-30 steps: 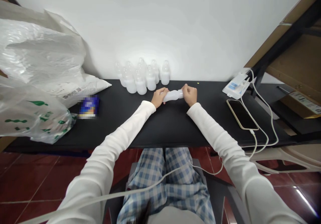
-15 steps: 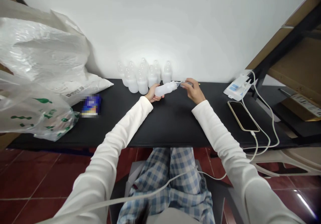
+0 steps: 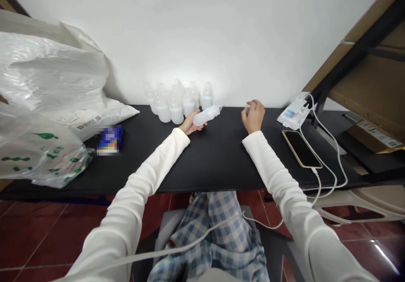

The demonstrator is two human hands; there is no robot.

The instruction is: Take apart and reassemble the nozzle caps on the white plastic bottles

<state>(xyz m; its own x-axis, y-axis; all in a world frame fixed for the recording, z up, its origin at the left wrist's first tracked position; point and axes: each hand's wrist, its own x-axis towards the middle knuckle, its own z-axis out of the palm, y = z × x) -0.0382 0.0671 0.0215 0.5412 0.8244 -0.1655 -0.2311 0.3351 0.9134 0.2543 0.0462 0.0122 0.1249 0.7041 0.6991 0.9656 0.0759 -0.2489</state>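
A translucent white bottle (image 3: 205,116) lies tilted in my left hand (image 3: 191,124), its fingers wrapped round the lower part. The bottle's narrow clear tip points right and shows uncovered. My right hand (image 3: 254,115) is apart from it, over the back edge of the black table, fingers curled round a small clear piece that is mostly hidden. Several similar bottles (image 3: 163,112) with clear domed caps stand upright against the wall, just behind and left of my left hand.
White plastic bags (image 3: 53,79) fill the left side, beside a blue packet (image 3: 110,138). At the right are a phone (image 3: 302,149), a white box (image 3: 293,112), a charging cable (image 3: 327,134) and a black rack (image 3: 344,50). The black table's (image 3: 209,164) front edge is near my lap.
My right hand has drawn away to the right from the bottle tip, with the small clear piece. My left hand still holds the bottle. The view has shifted slightly.
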